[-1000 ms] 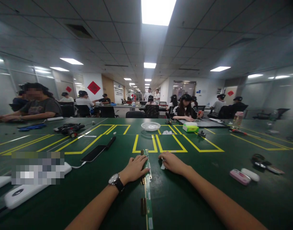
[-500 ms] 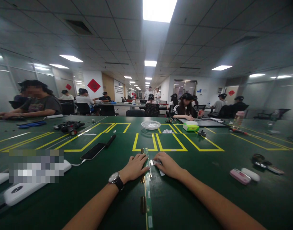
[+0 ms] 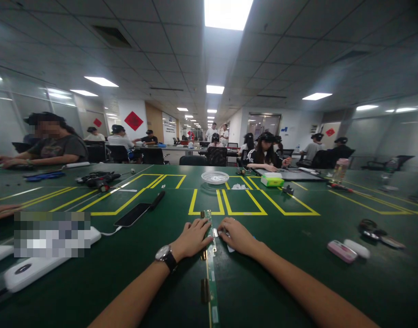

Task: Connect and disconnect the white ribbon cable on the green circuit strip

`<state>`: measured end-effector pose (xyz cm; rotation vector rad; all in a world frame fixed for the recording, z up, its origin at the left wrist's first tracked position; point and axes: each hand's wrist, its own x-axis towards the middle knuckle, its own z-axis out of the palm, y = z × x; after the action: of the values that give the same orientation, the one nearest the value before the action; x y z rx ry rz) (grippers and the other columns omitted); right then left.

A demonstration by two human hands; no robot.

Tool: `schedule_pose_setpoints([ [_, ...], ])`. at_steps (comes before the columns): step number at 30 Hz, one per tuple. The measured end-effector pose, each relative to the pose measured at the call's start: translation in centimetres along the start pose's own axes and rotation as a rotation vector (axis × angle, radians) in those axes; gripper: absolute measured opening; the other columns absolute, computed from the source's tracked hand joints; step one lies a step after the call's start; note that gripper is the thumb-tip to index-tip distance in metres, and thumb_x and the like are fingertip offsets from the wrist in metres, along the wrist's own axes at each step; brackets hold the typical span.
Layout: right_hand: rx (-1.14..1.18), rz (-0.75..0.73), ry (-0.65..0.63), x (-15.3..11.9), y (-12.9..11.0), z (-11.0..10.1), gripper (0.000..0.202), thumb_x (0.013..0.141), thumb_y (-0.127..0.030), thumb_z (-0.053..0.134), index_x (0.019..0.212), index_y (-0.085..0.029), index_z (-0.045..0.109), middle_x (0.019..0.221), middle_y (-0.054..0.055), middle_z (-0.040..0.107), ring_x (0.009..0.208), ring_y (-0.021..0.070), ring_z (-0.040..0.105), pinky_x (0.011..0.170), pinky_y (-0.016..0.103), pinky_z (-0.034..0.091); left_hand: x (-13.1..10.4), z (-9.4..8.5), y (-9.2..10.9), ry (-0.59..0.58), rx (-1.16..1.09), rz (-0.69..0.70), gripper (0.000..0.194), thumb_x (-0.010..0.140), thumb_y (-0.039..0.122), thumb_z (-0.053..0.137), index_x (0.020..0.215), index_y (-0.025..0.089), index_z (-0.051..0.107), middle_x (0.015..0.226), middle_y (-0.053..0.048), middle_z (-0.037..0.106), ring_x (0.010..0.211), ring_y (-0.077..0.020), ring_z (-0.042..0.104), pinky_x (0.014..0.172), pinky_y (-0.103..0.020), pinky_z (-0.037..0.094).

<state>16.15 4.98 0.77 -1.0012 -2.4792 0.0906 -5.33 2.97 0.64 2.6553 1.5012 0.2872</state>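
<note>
A long, narrow green circuit board lies lengthwise before me, with copper-coloured flex strips along its left edge. My left hand, wearing a wristwatch, rests on the far part of the board. Its fingers reach flat across the strip, and the thumb lies apart, nearer to me. On the board's right side, my right hand has its fingers bent together over a small white piece that shows below them. A small silvery piece sits at its fingertips, against the board. The palm side is hidden.
A white basket stands beyond yellow tape outlines. Left are a phone on a cable and a white power strip. Right lie a pink case and a dark tool-like object. Co-workers sit around; one's hand enters at left.
My right hand's fingers have drawn in slightly at the board's edge, covering more of the white piece. My left hand stays put. A co-worker's hand has appeared at the left edge.
</note>
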Motion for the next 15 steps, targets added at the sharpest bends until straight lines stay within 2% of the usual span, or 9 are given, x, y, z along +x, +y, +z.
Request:
schedule_pose_setpoints([
  [10, 0.045, 0.05, -0.012, 0.01, -0.07, 0.42, 0.014, 0.085, -0.019, 0.055, 0.093, -0.016, 0.066, 0.091, 0.006, 0.058, 0.079, 0.014, 0.054, 0.074, 0.026, 0.041, 0.01, -0.01, 0.11, -0.022, -0.004, -0.004, 0.059, 0.094, 0.056, 0.023, 0.143, 0.024, 0.029, 0.148, -0.011, 0.03, 0.134, -0.0292, 0.025, 0.101, -0.051, 0.025],
  [15, 0.068, 0.054, 0.022, -0.06, 0.07, 0.95, 0.015, 0.084, -0.018, 0.055, 0.093, -0.016, 0.068, 0.091, 0.006, 0.059, 0.076, 0.0128, 0.054, 0.072, 0.025, 0.042, 0.14, 0.27, 0.05, -0.023, 0.005, 0.004, 0.057, 0.095, 0.055, 0.023, 0.143, 0.025, 0.029, 0.149, -0.009, 0.029, 0.133, -0.0299, 0.026, 0.099, -0.053, 0.026],
])
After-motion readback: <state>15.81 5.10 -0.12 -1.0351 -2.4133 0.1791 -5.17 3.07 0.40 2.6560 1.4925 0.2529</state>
